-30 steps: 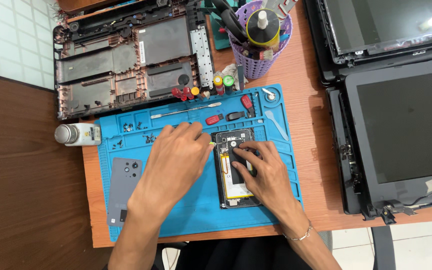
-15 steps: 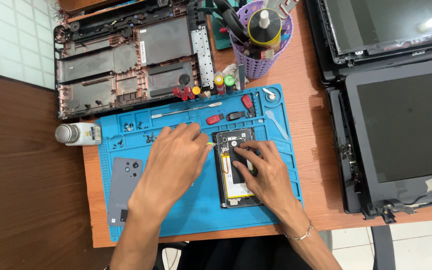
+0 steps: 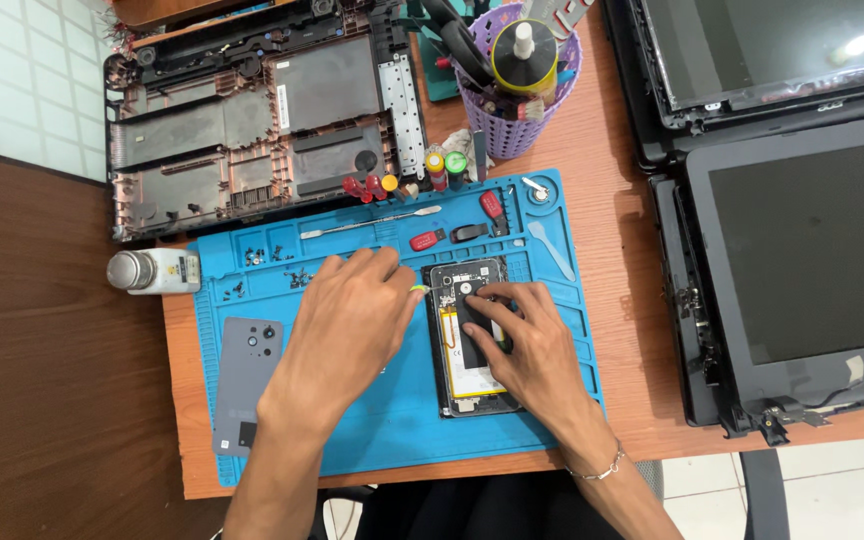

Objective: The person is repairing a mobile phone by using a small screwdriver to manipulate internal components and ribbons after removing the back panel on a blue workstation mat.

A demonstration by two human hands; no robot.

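Left hand (image 3: 352, 325) palm-down pinching a yellow-tipped tool (image 3: 419, 289), right hand (image 3: 527, 345) fingers pressing flat, ungripped, on the opened phone (image 3: 467, 340), white-labelled bottle (image 3: 152, 271) at nine o'clock

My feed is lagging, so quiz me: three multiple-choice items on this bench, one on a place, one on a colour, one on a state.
1. Where does the grey back cover lie?
A. left on the mat
B. in the basket
C. on a laptop screen

2. What colour is the repair mat?
A. green
B. blue
C. black

3. The opened phone is:
A. lifted
B. flat, under the right hand
C. closed

Key: A, it lies left of the left hand; B, the mat is blue; B, fingers rest on its exposed insides.
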